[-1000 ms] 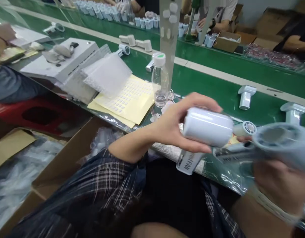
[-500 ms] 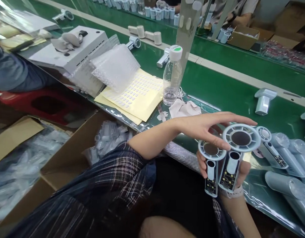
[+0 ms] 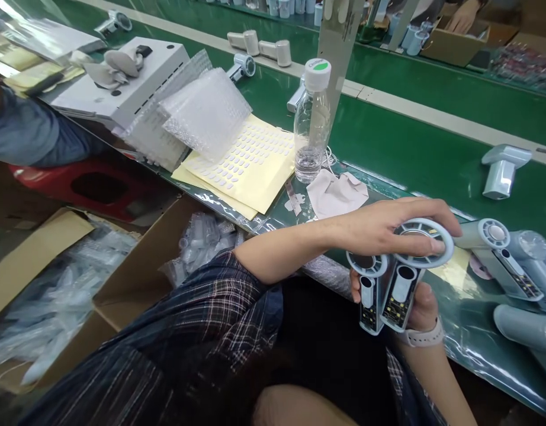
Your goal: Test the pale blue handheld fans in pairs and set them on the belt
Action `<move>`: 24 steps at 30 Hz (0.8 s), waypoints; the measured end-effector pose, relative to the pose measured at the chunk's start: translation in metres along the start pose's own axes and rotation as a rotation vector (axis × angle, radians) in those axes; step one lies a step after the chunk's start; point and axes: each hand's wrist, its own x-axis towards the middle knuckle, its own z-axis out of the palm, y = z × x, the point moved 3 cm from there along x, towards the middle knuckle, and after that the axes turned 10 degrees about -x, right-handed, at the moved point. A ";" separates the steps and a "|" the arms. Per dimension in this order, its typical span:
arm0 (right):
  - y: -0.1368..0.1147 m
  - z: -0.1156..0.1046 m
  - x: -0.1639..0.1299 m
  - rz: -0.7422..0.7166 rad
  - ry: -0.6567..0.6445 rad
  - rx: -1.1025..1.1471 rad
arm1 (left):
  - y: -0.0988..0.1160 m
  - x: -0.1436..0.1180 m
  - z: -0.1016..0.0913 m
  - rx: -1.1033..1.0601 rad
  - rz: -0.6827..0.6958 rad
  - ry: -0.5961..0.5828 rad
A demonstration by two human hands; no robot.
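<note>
Counter [image 3: 466, 322], green, glossy, running diagonally. Right of centre: two pale-blue fans [image 3: 400, 299], handles gripped by the right hand [image 3: 426, 305]; left hand [image 3: 400, 222] clasping the larger one's ring head. Centre: clear bottle [image 3: 311, 133], grey cloth [image 3: 337, 192], yellow label sheets [image 3: 275, 183]. Lower left: open carton [image 3: 131, 278], bagged parts [image 3: 55, 302]. Upper right: co-worker's hand [image 3: 463, 16], cardboard box [image 3: 453, 46].

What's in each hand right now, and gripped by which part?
The right hand holds two pale blue fans together by their handles, from behind; the left hand grips the round head of the right-hand fan.
</note>
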 end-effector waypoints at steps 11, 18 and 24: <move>-0.002 0.002 0.002 -0.036 -0.048 0.059 | 0.005 0.001 -0.005 -0.175 -0.067 -0.117; -0.008 -0.005 -0.005 -0.055 0.002 -0.051 | -0.005 0.001 -0.003 -0.217 -0.041 -0.025; -0.070 -0.076 -0.010 -0.106 0.817 -1.468 | -0.017 -0.007 -0.028 0.169 0.222 0.745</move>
